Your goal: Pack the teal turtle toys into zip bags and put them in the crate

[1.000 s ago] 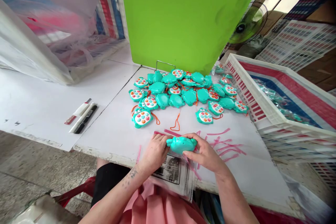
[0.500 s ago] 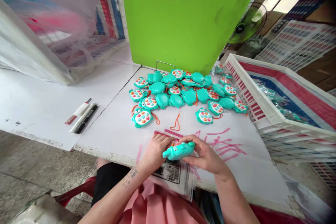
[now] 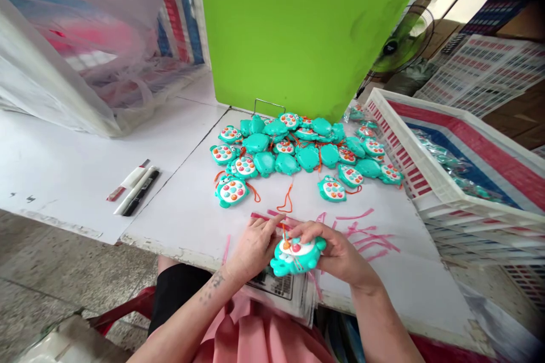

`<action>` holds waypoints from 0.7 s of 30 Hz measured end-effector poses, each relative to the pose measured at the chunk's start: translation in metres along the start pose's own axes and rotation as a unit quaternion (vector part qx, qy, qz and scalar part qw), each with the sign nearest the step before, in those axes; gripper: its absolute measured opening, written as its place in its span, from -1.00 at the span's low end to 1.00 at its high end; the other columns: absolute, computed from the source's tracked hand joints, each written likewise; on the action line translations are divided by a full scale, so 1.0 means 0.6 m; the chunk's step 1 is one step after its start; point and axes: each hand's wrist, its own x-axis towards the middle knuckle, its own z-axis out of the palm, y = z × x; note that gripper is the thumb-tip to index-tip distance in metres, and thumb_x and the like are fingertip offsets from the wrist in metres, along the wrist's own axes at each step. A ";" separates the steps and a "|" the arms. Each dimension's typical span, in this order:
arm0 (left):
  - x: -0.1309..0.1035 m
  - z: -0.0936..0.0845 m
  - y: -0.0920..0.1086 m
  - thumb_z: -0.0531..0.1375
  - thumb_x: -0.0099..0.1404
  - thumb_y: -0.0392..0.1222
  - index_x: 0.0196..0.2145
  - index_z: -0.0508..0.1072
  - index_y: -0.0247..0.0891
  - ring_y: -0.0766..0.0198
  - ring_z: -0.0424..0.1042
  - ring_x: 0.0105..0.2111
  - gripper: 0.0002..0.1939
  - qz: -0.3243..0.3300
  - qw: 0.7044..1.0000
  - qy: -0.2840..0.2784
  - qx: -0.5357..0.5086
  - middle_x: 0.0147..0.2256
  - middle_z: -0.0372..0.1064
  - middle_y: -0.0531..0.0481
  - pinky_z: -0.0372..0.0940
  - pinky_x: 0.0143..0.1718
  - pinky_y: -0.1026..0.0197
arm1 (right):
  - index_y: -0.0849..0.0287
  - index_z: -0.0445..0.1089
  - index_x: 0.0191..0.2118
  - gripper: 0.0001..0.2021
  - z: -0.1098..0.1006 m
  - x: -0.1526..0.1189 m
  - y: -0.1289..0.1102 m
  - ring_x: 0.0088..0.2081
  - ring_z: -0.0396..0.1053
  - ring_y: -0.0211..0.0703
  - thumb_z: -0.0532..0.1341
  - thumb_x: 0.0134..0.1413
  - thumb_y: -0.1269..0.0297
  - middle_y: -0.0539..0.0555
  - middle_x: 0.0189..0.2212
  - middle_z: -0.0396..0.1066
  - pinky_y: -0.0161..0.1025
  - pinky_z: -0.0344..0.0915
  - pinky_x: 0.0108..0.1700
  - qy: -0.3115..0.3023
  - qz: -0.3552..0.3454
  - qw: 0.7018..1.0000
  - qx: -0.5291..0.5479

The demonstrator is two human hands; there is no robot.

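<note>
My right hand point(image 3: 336, 249) grips a turquoise animal-shaped toy point(image 3: 315, 253) by its right end, its white face with round coloured buttons tilted up. From the toy an orange cord point(image 3: 284, 231) runs up to the fingertips of my left hand point(image 3: 258, 244), which are pinched on it beside the toy. Beneath both hands lies a stack of clear printed plastic bags point(image 3: 293, 300) at the table's front edge. Beyond the hands, a heap of the same toys point(image 3: 285, 163) covers the middle of the table, some face up, some face down, with orange cords among them.
Pink strips point(image 3: 370, 241) lie scattered right of my hands. A white basket point(image 3: 464, 210) with bagged toys stands at the right. Marker pens point(image 3: 136, 195) lie on the left. A green board point(image 3: 298, 28) rises behind the heap, and a fan point(image 3: 400, 39) is farther back.
The toy has turned so its buttoned face shows, where before mostly its edge was visible. My left fingers have drawn the orange cord upward.
</note>
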 end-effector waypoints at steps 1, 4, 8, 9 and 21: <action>0.000 0.001 0.000 0.10 0.30 -0.33 0.21 0.13 -0.28 0.09 0.38 -0.21 -0.47 0.001 1.000 0.006 -0.002 -0.19 0.48 -0.12 0.25 -0.11 -0.01 | 0.05 0.37 -0.14 -0.81 0.000 0.000 0.000 0.23 0.18 0.01 0.30 0.12 0.34 0.12 0.03 0.38 0.06 0.18 0.20 0.001 -0.008 1.000 0.000; 0.001 0.004 -0.004 0.10 0.30 -0.34 0.07 0.29 -0.26 0.11 0.38 -0.20 -0.63 0.012 1.000 0.013 0.011 -0.19 0.48 -0.10 0.24 -0.12 0.02 | 0.04 0.36 -0.11 -0.76 -0.001 0.000 0.001 0.18 0.23 0.03 0.32 0.10 0.34 0.12 0.05 0.36 0.03 0.23 0.17 0.046 0.001 0.999 0.006; 0.002 0.006 -0.006 0.06 0.40 -0.19 -0.29 0.42 -0.26 0.14 0.35 -0.31 -0.83 0.030 0.998 0.008 0.060 -0.36 0.43 -0.06 0.21 -0.24 0.09 | 0.04 0.30 0.03 -0.60 -0.003 0.000 0.013 -0.02 0.39 -0.06 0.35 0.06 0.29 0.11 -0.02 0.38 -0.11 0.34 0.05 0.138 0.055 0.989 0.007; 0.003 0.006 -0.006 0.05 0.41 -0.15 -0.30 0.42 -0.26 0.15 0.34 -0.32 -0.79 0.032 0.997 0.005 0.064 -0.36 0.43 -0.06 0.21 -0.24 0.09 | 0.04 0.28 0.06 -0.56 -0.003 0.001 0.018 -0.03 0.39 -0.07 0.35 0.06 0.27 0.10 -0.03 0.39 -0.13 0.35 0.04 0.155 0.063 0.986 0.007; 0.001 0.004 -0.003 0.07 0.41 -0.05 -0.28 0.47 -0.22 0.19 0.32 -0.29 -0.74 0.036 0.999 0.034 0.020 -0.37 0.41 -0.02 0.24 -0.20 0.11 | 0.12 0.32 0.18 -0.52 -0.023 0.031 0.080 0.13 0.30 -0.02 0.19 0.21 0.05 0.15 0.11 0.35 -0.03 0.21 0.21 0.181 0.090 0.969 -0.141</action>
